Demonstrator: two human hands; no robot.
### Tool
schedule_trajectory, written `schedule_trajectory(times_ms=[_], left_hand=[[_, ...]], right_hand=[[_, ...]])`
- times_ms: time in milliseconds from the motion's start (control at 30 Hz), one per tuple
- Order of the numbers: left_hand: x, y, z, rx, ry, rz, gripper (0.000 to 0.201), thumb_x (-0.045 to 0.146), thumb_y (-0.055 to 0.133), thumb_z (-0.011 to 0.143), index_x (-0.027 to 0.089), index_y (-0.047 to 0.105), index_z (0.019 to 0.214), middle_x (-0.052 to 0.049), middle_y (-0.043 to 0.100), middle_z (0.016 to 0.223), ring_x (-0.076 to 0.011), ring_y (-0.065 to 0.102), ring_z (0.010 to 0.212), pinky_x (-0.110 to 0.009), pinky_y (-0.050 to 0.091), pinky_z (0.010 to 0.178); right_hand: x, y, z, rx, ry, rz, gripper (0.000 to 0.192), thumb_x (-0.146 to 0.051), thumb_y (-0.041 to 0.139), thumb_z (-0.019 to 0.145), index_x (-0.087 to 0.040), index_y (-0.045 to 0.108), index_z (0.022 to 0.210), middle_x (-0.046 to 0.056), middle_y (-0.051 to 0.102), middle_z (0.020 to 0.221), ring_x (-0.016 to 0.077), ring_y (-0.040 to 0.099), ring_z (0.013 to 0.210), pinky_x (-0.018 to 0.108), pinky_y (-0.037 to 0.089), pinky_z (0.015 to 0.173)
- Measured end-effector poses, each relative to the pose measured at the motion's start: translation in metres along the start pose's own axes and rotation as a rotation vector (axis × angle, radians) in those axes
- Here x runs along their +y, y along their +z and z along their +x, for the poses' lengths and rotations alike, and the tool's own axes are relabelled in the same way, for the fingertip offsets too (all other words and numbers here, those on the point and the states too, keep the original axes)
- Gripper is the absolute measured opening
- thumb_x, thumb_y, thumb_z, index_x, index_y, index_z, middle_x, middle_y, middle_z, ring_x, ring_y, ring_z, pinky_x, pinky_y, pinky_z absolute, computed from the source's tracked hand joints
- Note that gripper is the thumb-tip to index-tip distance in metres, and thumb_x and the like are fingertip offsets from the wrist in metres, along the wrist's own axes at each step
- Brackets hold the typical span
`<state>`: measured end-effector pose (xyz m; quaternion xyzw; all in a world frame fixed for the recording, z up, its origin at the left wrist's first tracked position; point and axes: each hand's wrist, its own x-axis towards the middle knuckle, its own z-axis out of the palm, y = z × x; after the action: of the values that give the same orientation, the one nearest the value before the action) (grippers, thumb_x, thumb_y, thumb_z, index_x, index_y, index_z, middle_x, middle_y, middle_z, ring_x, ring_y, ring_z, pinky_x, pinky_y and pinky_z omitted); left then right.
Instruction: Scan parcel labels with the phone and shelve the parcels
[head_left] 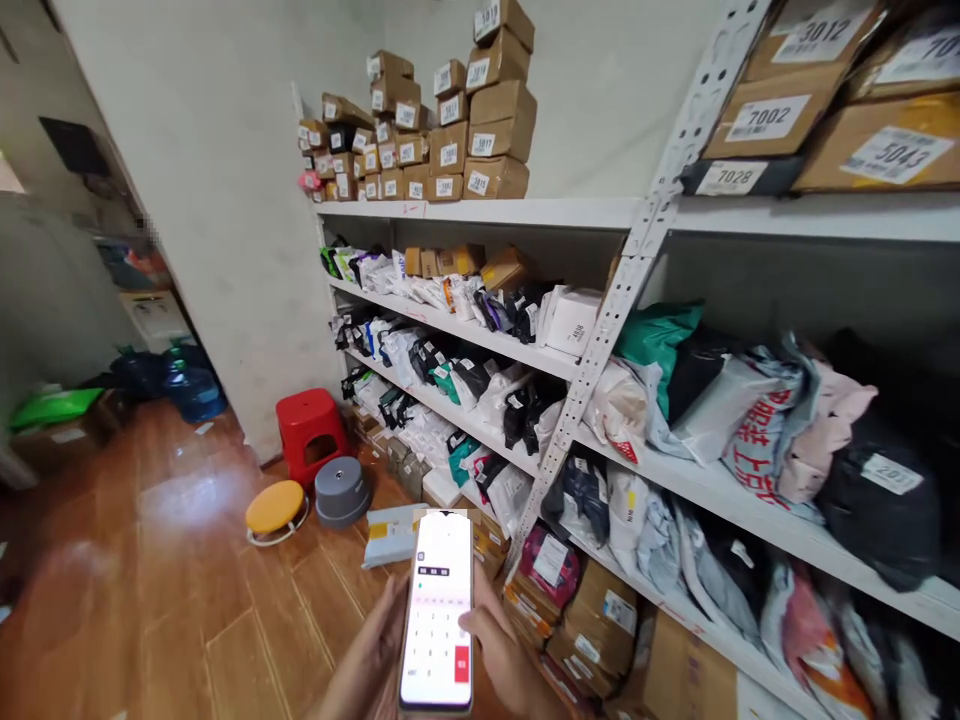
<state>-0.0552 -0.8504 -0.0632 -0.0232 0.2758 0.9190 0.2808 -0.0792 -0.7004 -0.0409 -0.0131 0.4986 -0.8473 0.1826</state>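
A: Where is the phone [437, 610]?

B: Near, bottom centre. The left hand [367, 655] has its grip closed around it from behind; the right hand [501, 655] steadies the right edge, thumb on the screen.

A: Method?

B: Keep the phone upright and steady, and tap each key squarely with the thumb.

A: Limits?

B: Both wrists are cut off. Screen text is unreadable. Farther off, the shelf [480, 335] parcels overlap, so many labels are hidden.
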Motion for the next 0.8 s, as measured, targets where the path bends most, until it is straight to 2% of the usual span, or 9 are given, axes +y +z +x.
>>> schedule_trajectory(times_ms=[133, 200, 333, 400, 467, 567, 700, 800], left_hand=[[0.056, -0.016, 0.004, -0.143, 0.011, 0.02, 0.044, 0.049, 0.044, 0.091, 0.03, 0.056, 0.129, -0.004, 0.054, 0.138, -0.0285, 0.041, 0.133, -0.045, 0.029, 0.113], [0.081, -0.021, 0.004, -0.158, -0.051, 0.051, 0.046, 0.051, 0.045, 0.09, 0.031, 0.053, 0.131, -0.003, 0.054, 0.138, -0.0276, 0.04, 0.134, -0.044, 0.03, 0.112], [0.116, -0.039, 0.007, -0.16, -0.131, 0.107, 0.052, 0.055, 0.044, 0.089, 0.027, 0.053, 0.132, -0.007, 0.055, 0.137, -0.0285, 0.045, 0.13, -0.044, 0.034, 0.109], [0.127, -0.051, 0.009, -0.182, -0.156, 0.108, 0.054, 0.055, 0.045, 0.089, 0.026, 0.051, 0.134, -0.007, 0.054, 0.138, -0.0292, 0.049, 0.127, -0.043, 0.041, 0.103], [0.134, -0.064, 0.011, -0.192, -0.19, 0.126, 0.056, 0.056, 0.043, 0.089, 0.028, 0.046, 0.137, -0.007, 0.053, 0.139, -0.0311, 0.052, 0.123, -0.04, 0.052, 0.086], [0.139, -0.079, 0.015, -0.196, -0.236, 0.172, 0.061, 0.059, 0.039, 0.089, 0.03, 0.035, 0.143, -0.008, 0.053, 0.139, -0.0335, 0.055, 0.118, -0.035, 0.056, 0.062], [0.145, -0.091, 0.021, -0.209, -0.141, 0.17, 0.066, 0.057, 0.049, 0.086, 0.032, 0.031, 0.145, -0.009, 0.055, 0.135, -0.0293, 0.059, 0.111, -0.03, 0.056, 0.068], [0.151, -0.092, 0.022, -0.193, -0.154, 0.19, 0.064, 0.048, 0.048, 0.089, 0.033, 0.025, 0.146, -0.011, 0.058, 0.129, -0.0296, 0.064, 0.101, -0.027, 0.054, 0.054]], right_hand=[[0.02, 0.023, 0.035, 0.119, -0.078, -0.016, 0.041, -0.021, 0.059, 0.063, -0.021, 0.068, 0.103, 0.008, 0.07, 0.109, 0.0311, 0.059, 0.107, 0.043, 0.045, 0.091], [0.027, 0.038, 0.049, 0.147, -0.129, -0.021, 0.038, -0.022, 0.063, 0.061, -0.021, 0.07, 0.098, 0.009, 0.069, 0.11, 0.0325, 0.059, 0.107, 0.044, 0.046, 0.091], [0.027, 0.068, 0.07, 0.147, -0.134, 0.006, 0.047, -0.015, 0.053, 0.061, -0.023, 0.068, 0.105, 0.005, 0.071, 0.108, 0.0285, 0.062, 0.102, 0.041, 0.046, 0.089], [0.027, 0.08, 0.076, 0.145, -0.138, 0.004, 0.054, -0.012, 0.05, 0.059, -0.023, 0.065, 0.11, 0.003, 0.072, 0.102, 0.027, 0.062, 0.102, 0.04, 0.046, 0.089], [0.03, 0.089, 0.082, 0.166, -0.154, 0.007, 0.057, -0.011, 0.05, 0.059, -0.023, 0.062, 0.114, 0.003, 0.073, 0.097, 0.0271, 0.063, 0.1, 0.04, 0.048, 0.085], [0.042, 0.098, 0.093, 0.203, -0.214, -0.016, 0.055, -0.017, 0.059, 0.063, -0.023, 0.057, 0.118, 0.003, 0.072, 0.093, 0.0265, 0.064, 0.088, 0.039, 0.05, 0.076], [0.054, 0.1, 0.106, 0.204, -0.26, -0.191, 0.056, -0.037, 0.074, 0.067, -0.025, 0.051, 0.117, 0.006, 0.07, 0.098, 0.0255, 0.063, 0.087, 0.037, 0.051, 0.073], [0.053, 0.097, 0.109, 0.061, -0.226, -0.205, 0.071, -0.04, 0.079, 0.064, -0.026, 0.044, 0.124, 0.006, 0.068, 0.103, 0.0253, 0.062, 0.088, 0.037, 0.05, 0.074]])
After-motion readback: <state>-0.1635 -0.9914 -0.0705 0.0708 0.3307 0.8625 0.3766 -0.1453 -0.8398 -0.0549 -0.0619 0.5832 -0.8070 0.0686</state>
